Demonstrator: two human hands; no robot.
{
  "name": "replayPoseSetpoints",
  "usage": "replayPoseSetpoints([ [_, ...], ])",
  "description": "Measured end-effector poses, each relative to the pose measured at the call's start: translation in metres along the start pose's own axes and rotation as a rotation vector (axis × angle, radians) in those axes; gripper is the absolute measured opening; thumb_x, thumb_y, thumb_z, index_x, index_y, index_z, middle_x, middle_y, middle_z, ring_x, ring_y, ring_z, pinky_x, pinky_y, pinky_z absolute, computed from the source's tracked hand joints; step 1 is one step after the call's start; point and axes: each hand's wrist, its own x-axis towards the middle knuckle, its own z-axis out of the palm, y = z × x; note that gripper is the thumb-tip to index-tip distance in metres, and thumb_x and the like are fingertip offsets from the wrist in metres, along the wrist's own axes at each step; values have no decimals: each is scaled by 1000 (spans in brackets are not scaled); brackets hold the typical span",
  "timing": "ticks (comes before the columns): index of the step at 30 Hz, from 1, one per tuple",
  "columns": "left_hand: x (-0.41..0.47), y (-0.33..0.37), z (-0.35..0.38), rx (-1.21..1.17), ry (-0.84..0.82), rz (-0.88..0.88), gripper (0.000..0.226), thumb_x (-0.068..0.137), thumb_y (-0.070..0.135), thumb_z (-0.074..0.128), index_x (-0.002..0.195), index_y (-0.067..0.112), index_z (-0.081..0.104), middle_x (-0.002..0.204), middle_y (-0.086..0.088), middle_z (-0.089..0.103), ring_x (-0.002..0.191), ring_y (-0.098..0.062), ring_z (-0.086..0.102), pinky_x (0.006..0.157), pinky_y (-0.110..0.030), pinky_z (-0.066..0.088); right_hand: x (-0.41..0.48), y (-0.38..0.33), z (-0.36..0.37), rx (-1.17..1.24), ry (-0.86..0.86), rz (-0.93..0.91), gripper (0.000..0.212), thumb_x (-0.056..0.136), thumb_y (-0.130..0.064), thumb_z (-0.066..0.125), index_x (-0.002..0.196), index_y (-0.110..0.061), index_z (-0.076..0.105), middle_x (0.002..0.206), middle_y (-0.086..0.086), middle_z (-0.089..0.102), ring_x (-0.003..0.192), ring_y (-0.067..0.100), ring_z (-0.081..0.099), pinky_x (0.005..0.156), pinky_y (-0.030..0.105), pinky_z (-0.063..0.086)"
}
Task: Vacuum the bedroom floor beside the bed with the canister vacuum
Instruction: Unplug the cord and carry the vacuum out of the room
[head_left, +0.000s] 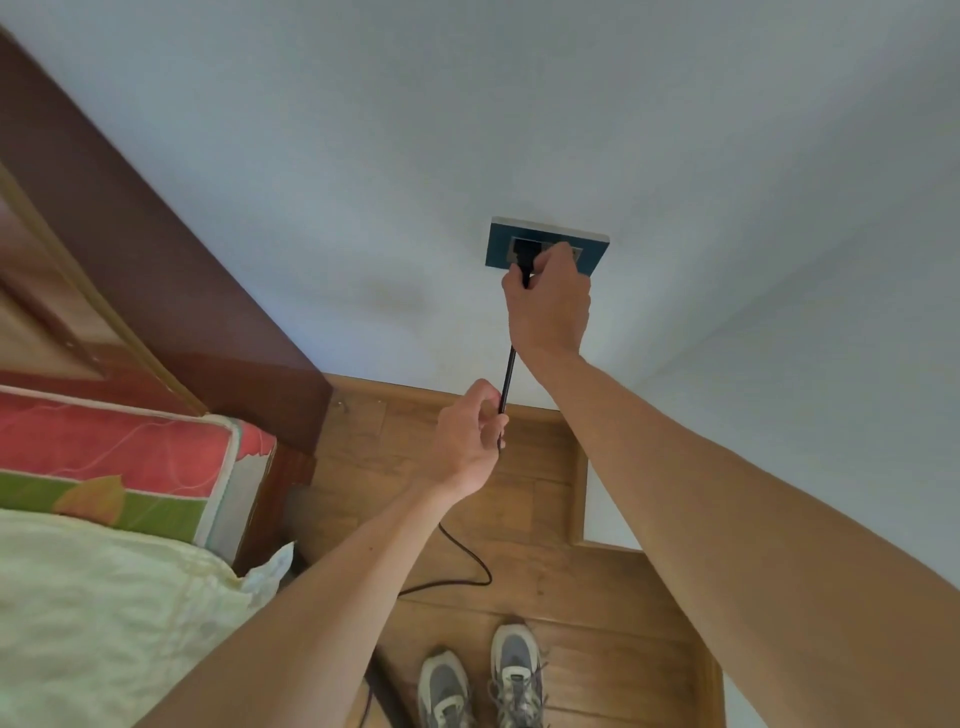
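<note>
Two hands work the black cord (508, 379) at mid-frame: fingers of the right hand (548, 306) pinch the plug (521, 258) against the blue wall socket (501, 244) right of centre, and the left hand (467, 436) just below grips the cord. It loops across the wooden floor (519, 519), beside the bed (104, 597) at lower left.
</note>
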Motion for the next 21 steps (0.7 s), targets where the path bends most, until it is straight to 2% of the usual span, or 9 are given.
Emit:
replayPoseSetpoints([
  [2,-1,1,1,-12,-2,-2,6,100,16,57,99,18,51,80,0,64,72,-16,68,61,-20,57,1,1,0,-1,4,0,21,95,-22,60,108,-7,52,97,11,67,82,27,65,70,40,56],
  [3,-1,2,1,-33,-6,-11,6,100,15,57,99,17,51,79,0,62,71,-19,69,63,-30,61,2,2,1,-1,2,-5,20,96,-22,60,108,-7,52,98,11,67,82,27,65,70,39,56],
  [6,-5,5,1,-110,-27,-46,9,99,14,58,96,16,50,76,-1,58,70,-26,70,66,-45,63,1,4,0,-20,-24,-33,20,96,-22,59,108,-7,52,98,12,67,82,28,66,70,40,57],
  [9,-6,10,-1,-158,-44,-84,9,98,14,59,98,17,50,79,-5,58,72,-29,71,68,-48,63,3,1,-2,-27,-40,-53,20,96,-21,59,109,-6,51,98,14,67,81,31,67,70,45,59],
  [11,-10,10,-1,-150,-78,-90,9,98,13,58,99,16,50,82,-6,59,72,-26,71,66,-44,64,-1,3,-4,-45,-73,-59,22,96,-20,58,110,-5,51,97,16,66,81,33,67,68,45,58],
  [14,-36,-3,7,-22,-200,-86,11,97,8,59,97,14,50,82,-4,58,69,-17,67,63,-37,63,-34,25,-2,-137,-200,-88,22,96,-19,56,110,-2,49,96,19,66,79,32,65,55,32,49],
  [16,-57,-18,13,-35,-209,-130,10,98,9,58,101,14,50,81,-5,58,72,-25,69,63,-42,63,-60,42,0,-77,-252,-80,18,98,-18,56,108,-5,49,94,16,68,75,26,65,50,21,41],
  [19,-72,-38,14,-64,-195,-193,11,99,8,56,105,13,49,79,-8,55,78,-36,69,66,-50,61,-75,56,6,-46,-257,-58,15,98,-16,56,106,-5,49,85,11,64,66,19,58,50,19,37],
  [21,-78,-41,13,-72,-192,-202,12,99,8,56,108,11,49,79,-8,54,81,-39,69,67,-51,61,-79,59,6,-30,-246,-44,14,98,-15,55,104,-4,48,79,6,59,60,13,51,48,19,32],
])
